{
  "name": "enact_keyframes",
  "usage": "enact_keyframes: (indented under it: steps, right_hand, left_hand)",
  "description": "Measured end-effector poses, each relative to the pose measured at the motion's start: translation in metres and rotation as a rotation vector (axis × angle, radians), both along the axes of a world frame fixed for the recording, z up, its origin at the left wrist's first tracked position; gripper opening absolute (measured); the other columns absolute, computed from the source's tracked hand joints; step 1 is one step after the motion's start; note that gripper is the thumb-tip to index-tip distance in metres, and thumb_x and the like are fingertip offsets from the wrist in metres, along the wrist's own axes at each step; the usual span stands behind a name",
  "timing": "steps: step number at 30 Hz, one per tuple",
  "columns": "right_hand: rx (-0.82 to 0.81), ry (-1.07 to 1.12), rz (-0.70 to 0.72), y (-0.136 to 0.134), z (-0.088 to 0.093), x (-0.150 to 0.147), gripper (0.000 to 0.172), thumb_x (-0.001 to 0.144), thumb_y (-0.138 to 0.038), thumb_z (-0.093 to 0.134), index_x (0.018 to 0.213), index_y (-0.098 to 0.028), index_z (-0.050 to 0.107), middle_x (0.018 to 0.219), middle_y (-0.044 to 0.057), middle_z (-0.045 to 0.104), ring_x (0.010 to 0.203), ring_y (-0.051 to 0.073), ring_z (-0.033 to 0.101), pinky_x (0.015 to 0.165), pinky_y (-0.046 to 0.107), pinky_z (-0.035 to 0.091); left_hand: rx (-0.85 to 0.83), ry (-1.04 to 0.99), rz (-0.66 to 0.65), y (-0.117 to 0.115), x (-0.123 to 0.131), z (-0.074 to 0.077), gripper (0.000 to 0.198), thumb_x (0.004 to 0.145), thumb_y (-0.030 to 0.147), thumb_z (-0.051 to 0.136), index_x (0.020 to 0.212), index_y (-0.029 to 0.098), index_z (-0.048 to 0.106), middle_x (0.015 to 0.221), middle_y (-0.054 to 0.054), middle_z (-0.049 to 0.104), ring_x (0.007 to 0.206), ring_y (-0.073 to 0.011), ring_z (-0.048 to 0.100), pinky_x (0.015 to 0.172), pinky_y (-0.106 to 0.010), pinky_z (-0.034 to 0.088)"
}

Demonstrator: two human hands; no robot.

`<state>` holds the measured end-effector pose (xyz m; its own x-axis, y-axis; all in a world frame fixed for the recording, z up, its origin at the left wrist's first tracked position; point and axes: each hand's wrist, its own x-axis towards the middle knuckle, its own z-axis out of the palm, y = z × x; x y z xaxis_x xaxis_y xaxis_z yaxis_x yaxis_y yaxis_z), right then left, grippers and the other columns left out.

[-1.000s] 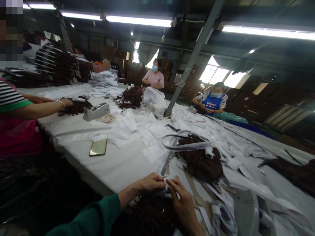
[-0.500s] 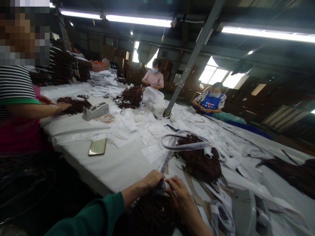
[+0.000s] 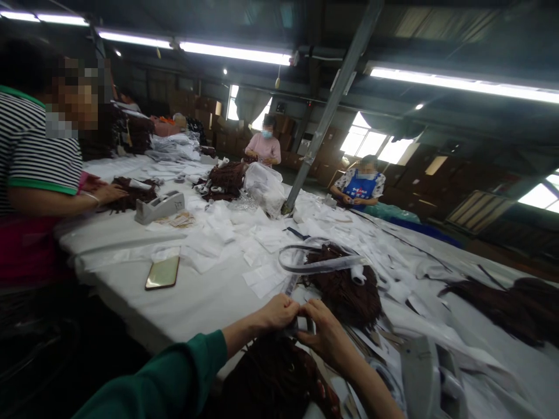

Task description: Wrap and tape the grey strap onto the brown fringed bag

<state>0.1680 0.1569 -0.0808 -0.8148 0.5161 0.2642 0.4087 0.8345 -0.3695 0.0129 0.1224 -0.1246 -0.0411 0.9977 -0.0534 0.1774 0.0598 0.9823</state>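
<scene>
Both hands meet at the table's near edge, over a dark brown fringed bag [image 3: 266, 378]. My left hand [image 3: 279, 312] is closed, pinching a strap wrapped in pale plastic [image 3: 292, 284] just above the bag. My right hand [image 3: 323, 333] curls round a greyish-white wrapped part of it, thumb and forefinger close to the left fingers. The fingers partly hide the gripped section. Just beyond lies a second brown fringed bag [image 3: 345, 294], with a plastic-covered loop of strap and a white wrapped piece [image 3: 358, 274] on top.
A grey tape dispenser [image 3: 421, 378] stands right of my right forearm. Farther left are a phone [image 3: 162, 272] and another tape dispenser [image 3: 161, 208]. White sheets [image 3: 264, 279] cover much of the table. A slanted metal post [image 3: 327, 116] rises beyond. Co-workers [image 3: 39, 151] stand around the table.
My hands have risen slightly and come closer together on the wrapped strap. The view has shifted, and the co-worker at left leans further into it.
</scene>
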Motion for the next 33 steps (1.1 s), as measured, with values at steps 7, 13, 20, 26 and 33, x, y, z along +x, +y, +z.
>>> enact_keyframes:
  steps: [7,13,20,26,33]
  right_hand:
    - [0.091,-0.083,-0.028,0.0,0.003,0.005,0.021,0.067,-0.012,0.067,0.086,-0.021,0.062,0.087,0.004,0.057,0.085,0.023,0.055,0.075,0.033,0.045]
    - [0.196,-0.085,-0.01,-0.002,-0.003,0.014,0.019,0.069,-0.015,0.066,0.084,-0.021,0.057,0.085,0.003,0.058,0.083,0.023,0.056,0.074,0.033,0.043]
    - [0.193,0.035,-0.051,-0.004,-0.023,0.017,0.011,0.077,-0.022,0.065,0.085,-0.022,0.058,0.084,0.003,0.06,0.083,0.022,0.058,0.077,0.036,0.043]
    - [-0.007,0.099,-0.069,-0.006,-0.031,0.025,0.026,0.081,-0.026,0.057,0.106,-0.022,0.06,0.103,0.007,0.067,0.099,0.025,0.062,0.087,0.039,0.046]
    - [-0.01,0.157,-0.105,-0.01,-0.023,0.022,0.023,0.09,-0.028,0.047,0.096,-0.02,0.067,0.083,0.005,0.069,0.078,0.02,0.064,0.073,0.031,0.048]
  left_hand:
    - [-0.039,-0.052,0.024,0.001,0.011,0.006,0.031,0.077,0.026,0.045,0.047,0.02,0.039,0.046,0.005,0.031,0.044,-0.0087,0.025,0.048,-0.027,0.018]
    - [-0.09,-0.152,-0.059,-0.008,0.008,0.015,0.028,0.077,0.028,0.047,0.051,0.018,0.046,0.047,0.005,0.033,0.045,-0.0095,0.028,0.047,-0.026,0.022]
    - [0.02,-0.193,-0.28,-0.029,-0.003,0.019,0.016,0.068,0.022,0.059,0.078,0.013,0.068,0.063,0.003,0.053,0.057,-0.0101,0.044,0.053,-0.021,0.034]
    - [0.096,-0.102,-0.143,-0.031,0.004,0.004,0.025,0.07,0.022,0.055,0.084,0.011,0.072,0.059,0.004,0.048,0.055,-0.0092,0.04,0.052,-0.021,0.032]
    - [0.195,0.107,-0.132,-0.031,0.009,-0.008,0.024,0.076,0.03,0.054,0.076,0.013,0.07,0.057,0.004,0.043,0.057,-0.0101,0.039,0.054,-0.022,0.031]
